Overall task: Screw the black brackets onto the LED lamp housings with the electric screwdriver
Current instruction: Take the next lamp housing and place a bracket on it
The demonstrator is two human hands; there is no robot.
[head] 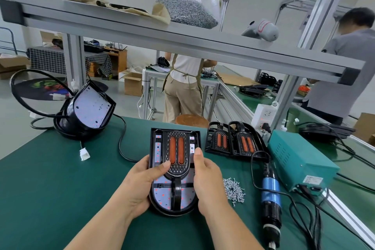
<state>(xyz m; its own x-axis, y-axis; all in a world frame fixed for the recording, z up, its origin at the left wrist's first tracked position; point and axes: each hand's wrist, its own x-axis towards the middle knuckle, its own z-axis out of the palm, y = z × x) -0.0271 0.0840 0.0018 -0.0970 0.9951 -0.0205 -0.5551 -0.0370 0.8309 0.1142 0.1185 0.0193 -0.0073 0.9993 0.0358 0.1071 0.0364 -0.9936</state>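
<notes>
Seen from the head view, the LED lamp housing (162, 196) lies flat on the green counter (50, 189) right in front of the person, so I'll place everything else by it. The left hand (142, 180) has its grip closed on the housing's left edge, with the thumb laid across the black bracket (178, 168) sitting on top. The right hand (207, 176) has its grip closed on the right edge, thumb pointing up the side. The bracket looks seated but, by my judgement, not yet screwed down. The electric screwdriver (271, 193) lies untouched to the right of the housing, with a loose pile of screws (234, 189) between the two. My worry is that freeing the right hand to fetch the driver would leave only the left thumb pinning the bracket, so it could slide off its holes. A wrist sweeping right could also scatter the screws. The driver's cord (251, 170) loops near the housing's right side and might snag. Room is tight to the right, where spare brackets (233, 142) and a teal power box (300, 160) crowd in. To the left there is bare mat as far as another lamp housing (89, 107) and a white connector (84, 153). The counter's far edge runs just beyond the housing's top.
</notes>
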